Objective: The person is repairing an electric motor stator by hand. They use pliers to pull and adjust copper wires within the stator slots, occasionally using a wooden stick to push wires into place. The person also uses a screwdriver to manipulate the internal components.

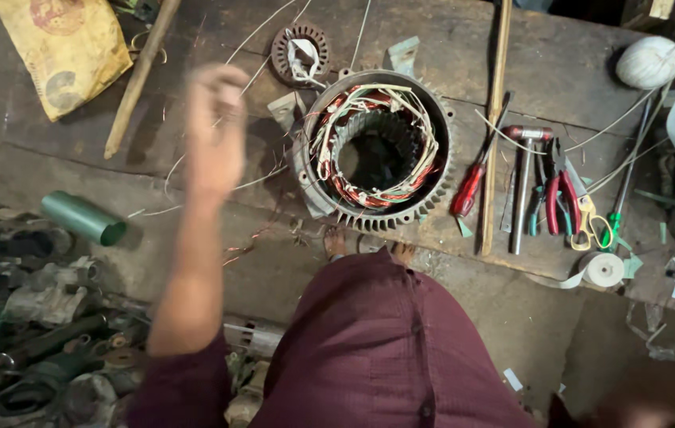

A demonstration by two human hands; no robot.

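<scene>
Wooden board (pixel 559 63): stator (pixel 375 150) beside left grip (pixel 214 127)

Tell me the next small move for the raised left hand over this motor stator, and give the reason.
Probably bring the left hand down and right onto the motor stator. The hand is blurred in the air, apparently holding nothing, left of the stator, whose copper windings and white lacing stand loose above the core. Thin white wires trail past the hand. The right hand is barely in view.
</scene>
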